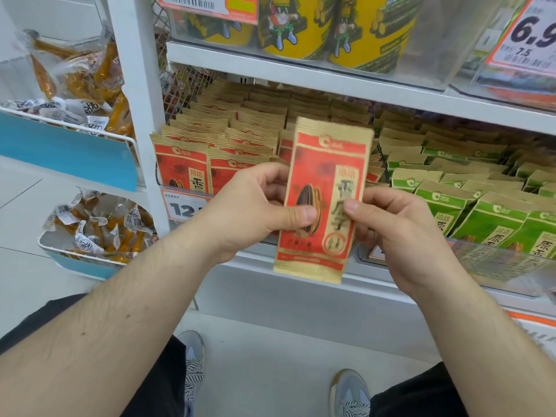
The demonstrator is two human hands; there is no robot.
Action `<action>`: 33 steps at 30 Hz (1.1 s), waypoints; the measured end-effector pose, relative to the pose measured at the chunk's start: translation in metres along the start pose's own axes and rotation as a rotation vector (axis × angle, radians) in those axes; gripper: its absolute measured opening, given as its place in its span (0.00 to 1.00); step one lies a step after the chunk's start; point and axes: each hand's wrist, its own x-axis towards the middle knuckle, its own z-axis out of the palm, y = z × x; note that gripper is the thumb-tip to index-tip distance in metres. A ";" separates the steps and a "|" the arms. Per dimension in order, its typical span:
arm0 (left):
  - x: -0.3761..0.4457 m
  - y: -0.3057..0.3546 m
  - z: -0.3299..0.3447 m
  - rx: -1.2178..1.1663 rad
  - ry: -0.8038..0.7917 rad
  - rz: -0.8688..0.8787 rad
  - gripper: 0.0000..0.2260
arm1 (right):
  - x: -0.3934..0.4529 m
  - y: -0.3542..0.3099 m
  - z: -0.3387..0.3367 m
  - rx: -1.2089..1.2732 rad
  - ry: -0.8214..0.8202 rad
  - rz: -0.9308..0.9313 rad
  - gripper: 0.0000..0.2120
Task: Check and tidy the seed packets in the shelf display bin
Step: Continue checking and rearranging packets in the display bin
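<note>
Both hands hold one red seed packet [323,200] upright at frame center, in front of the shelf and clear of the bin. Left hand [249,206] grips its left edge, thumb pressed on the front face over the sunflower seed print, fingers curled behind. Right hand [391,230] pinches the right edge, thumb on the front by the beige label strip, fingers hidden behind the packet. Packet is slightly tilted, top leaning right, a bit motion-blurred. Behind it, center of frame, the display bin [496,260] with its clear front wall holds rows of matching red packets [210,152] standing upright on the left side, and green packets [469,200] filling the right side, several leaning. A price tag [183,206] showing "12" sits at the bin front, lower left of the red rows, partly hidden by the left hand. Upper shelf, top of frame: yellow tubs [331,25] with a cartoon figure, and an orange-edged price sign [532,34] at upper right. Left of frame: white wire baskets [99,133] with orange wrapped snacks [90,82]. Bottom of frame: grey shoes [349,392] on a pale floor.
</note>
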 end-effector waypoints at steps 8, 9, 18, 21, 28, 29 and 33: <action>-0.002 0.004 0.007 0.378 -0.150 0.118 0.17 | 0.004 0.001 -0.017 -0.028 0.036 -0.008 0.08; -0.001 0.005 0.007 0.407 -0.147 0.135 0.17 | 0.005 0.003 -0.019 -0.025 0.037 -0.012 0.06; 0.022 0.020 -0.028 0.929 0.298 0.579 0.14 | 0.004 -0.012 -0.034 0.227 0.129 -0.125 0.08; 0.032 0.013 -0.029 1.121 0.230 0.443 0.15 | 0.004 -0.018 -0.042 0.306 0.198 -0.270 0.11; 0.044 0.006 -0.024 1.144 0.186 0.375 0.09 | 0.018 -0.054 -0.047 0.200 0.241 -0.588 0.07; 0.045 0.005 -0.024 1.149 0.183 0.369 0.09 | 0.022 -0.059 -0.043 0.148 0.245 -0.611 0.07; 0.046 0.005 -0.022 1.143 0.202 0.369 0.10 | 0.045 -0.066 -0.022 -0.128 0.237 -0.631 0.07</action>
